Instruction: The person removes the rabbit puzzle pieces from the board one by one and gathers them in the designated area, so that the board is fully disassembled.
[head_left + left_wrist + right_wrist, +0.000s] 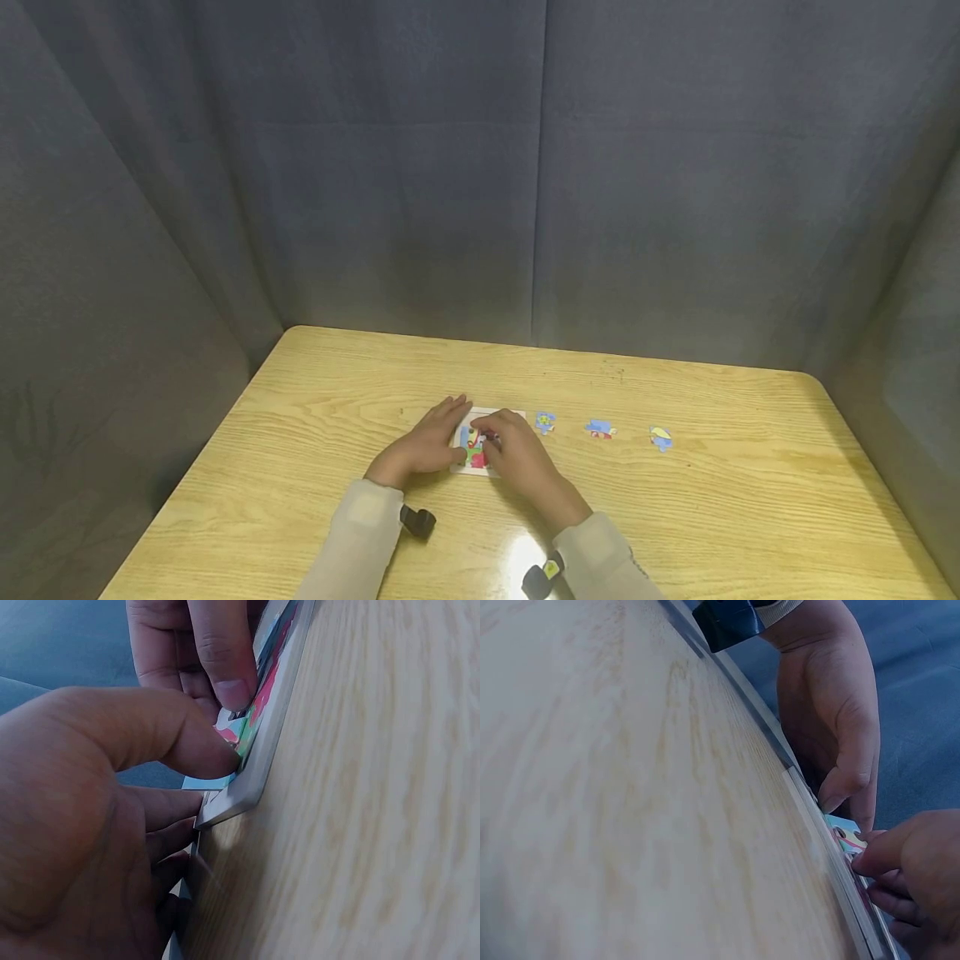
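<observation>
A right hand [517, 454] pinches a puzzle piece [473, 437] over a pale-rimmed tray [256, 776], lower center of frame; the left hand [429, 442], fingers extended, touches its left side.

head: above, forward-down | wrists: close, along tabletop [375, 787], sharing puzzle board [266, 750]

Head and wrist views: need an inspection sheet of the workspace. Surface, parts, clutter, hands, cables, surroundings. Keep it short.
Surface: wood-grain table; bright glare spot toward the near side.
Job's things: white-rimmed puzzle board, partly covered by both hands; left piece, middle piece and right piece lie loose to its right, apart from each other.
Clutter: nothing seen.
Hands: left hand at the board's left side, thumb on its printed face; right hand works over the board, pinch unclear. Each wrist wears a dark device.
Cables: nothing seen.
Surroundings: dark grey cloth behind and at both sides.
</observation>
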Available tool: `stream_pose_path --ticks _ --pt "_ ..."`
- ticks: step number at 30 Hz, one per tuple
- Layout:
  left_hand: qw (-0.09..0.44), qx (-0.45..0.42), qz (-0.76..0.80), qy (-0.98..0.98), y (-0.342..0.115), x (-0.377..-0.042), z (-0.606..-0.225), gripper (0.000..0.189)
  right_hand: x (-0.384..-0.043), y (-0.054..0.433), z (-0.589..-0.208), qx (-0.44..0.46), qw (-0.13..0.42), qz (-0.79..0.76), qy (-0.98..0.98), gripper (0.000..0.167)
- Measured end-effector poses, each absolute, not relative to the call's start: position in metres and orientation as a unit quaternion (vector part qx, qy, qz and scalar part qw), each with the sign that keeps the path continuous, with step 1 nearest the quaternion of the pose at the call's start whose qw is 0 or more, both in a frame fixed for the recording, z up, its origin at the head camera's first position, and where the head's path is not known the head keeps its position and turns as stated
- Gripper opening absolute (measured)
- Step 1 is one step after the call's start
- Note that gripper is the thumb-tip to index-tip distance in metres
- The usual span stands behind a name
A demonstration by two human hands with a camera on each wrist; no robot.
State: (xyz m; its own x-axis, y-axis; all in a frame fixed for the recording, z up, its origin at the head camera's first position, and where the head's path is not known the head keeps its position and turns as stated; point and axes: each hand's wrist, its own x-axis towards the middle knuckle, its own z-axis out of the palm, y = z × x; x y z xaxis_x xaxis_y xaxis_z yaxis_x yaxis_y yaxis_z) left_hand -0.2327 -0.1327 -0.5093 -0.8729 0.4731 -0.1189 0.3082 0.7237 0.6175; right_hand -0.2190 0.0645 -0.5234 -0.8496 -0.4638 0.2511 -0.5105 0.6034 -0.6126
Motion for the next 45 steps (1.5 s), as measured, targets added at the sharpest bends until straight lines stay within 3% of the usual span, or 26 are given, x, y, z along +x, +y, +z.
stream_pose_path --ticks 27,45 --pt "0.142 0.209 0.312 0.916 -0.132 -0.236 -0.509 0.082 -0.209 0.099 -0.510 0.309 0.052 0.360 -0.879 0.030" --pt "0.131 0.202 0.312 0.919 -0.131 -0.239 -0.512 0.084 -0.187 0.165 -0.511 0.249 -0.016 0.367 -0.896 0.029"
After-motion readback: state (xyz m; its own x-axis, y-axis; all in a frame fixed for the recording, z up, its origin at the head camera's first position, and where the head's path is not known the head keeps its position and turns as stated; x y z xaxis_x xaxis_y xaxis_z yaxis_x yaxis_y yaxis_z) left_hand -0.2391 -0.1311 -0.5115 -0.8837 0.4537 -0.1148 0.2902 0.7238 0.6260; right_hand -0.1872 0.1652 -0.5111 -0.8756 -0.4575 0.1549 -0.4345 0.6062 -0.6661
